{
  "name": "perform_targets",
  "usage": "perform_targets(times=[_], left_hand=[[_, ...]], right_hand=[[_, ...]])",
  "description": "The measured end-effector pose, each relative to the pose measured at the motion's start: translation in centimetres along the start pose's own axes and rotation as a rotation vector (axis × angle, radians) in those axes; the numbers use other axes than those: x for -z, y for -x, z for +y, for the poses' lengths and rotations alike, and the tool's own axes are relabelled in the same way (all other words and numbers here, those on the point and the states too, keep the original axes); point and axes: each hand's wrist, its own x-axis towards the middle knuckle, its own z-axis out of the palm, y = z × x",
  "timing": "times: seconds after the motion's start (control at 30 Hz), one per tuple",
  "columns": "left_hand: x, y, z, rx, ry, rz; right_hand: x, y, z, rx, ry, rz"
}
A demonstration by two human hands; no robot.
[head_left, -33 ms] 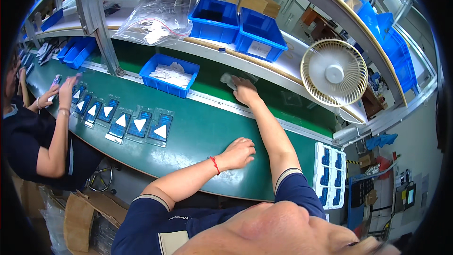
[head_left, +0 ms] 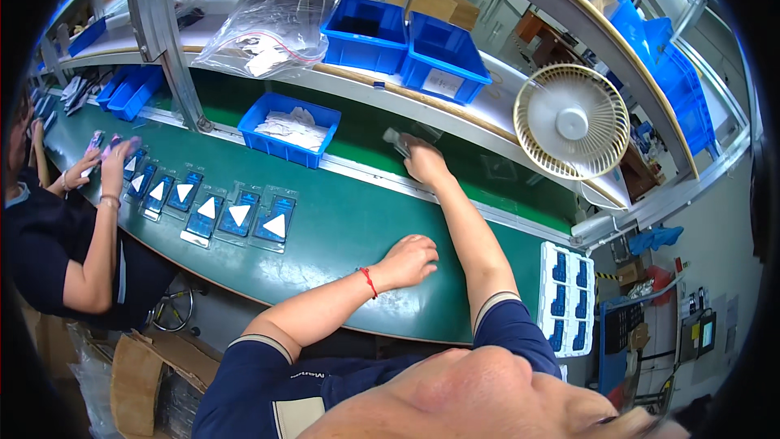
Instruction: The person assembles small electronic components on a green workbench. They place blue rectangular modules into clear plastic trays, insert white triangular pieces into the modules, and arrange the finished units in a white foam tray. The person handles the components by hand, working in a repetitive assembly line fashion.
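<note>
My right hand reaches over the far edge of the green table, its fingers closed on a small clear plastic bag above the green trough. Back on the tabletop rests my left hand, a red string round its wrist. Its fingers are loosely curled, and nothing shows in them. To its left lie several clear bags with dark blue flat parts and white triangles, the nearest being a bagged part. A white tray of dark blue parts sits at the right end.
A blue bin of white pieces stands at the far edge. Above, the shelf carries a large clear bag, two blue bins and a fan. At the left, a co-worker's hands handle a small pinkish item.
My right hand has shifted slightly, and the clear bag at its fingers has changed shape. My left hand stays in place. The co-worker's raised hand has lowered a little.
</note>
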Motion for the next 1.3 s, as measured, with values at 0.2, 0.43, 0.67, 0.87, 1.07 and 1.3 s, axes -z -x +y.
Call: perform_targets(times=[0.2, 0.43, 0.67, 0.87, 1.07, 1.3], left_hand=[[-0.2, -1.6, -0.8, 0.435, 0.626, 0.370], [-1.3, -1.8, -1.1, 0.532, 1.301, 0.264], [-0.7, -1.4, -0.7, 0.578, 1.455, 0.078], [-0.8, -1.4, 0.0, 0.540, 1.408, 0.040], [-0.5, -1.1, 0.8, 0.557, 1.361, -0.003], [-1.1, -1.2, 1.1, 0.537, 1.285, 0.024]], right_hand=[[4.4, 14.4, 1.3, -0.309, -1.061, 0.093], [4.9, 23.9, -3.2, -0.443, -1.507, -0.045], [4.2, 24.2, -4.4, -0.422, -1.437, 0.094], [3.0, 23.8, -4.4, -0.210, -1.241, 0.227], [3.9, 23.8, -5.2, -0.297, -1.246, 0.097], [4.0, 24.0, -5.1, -0.337, -1.324, 0.065]])
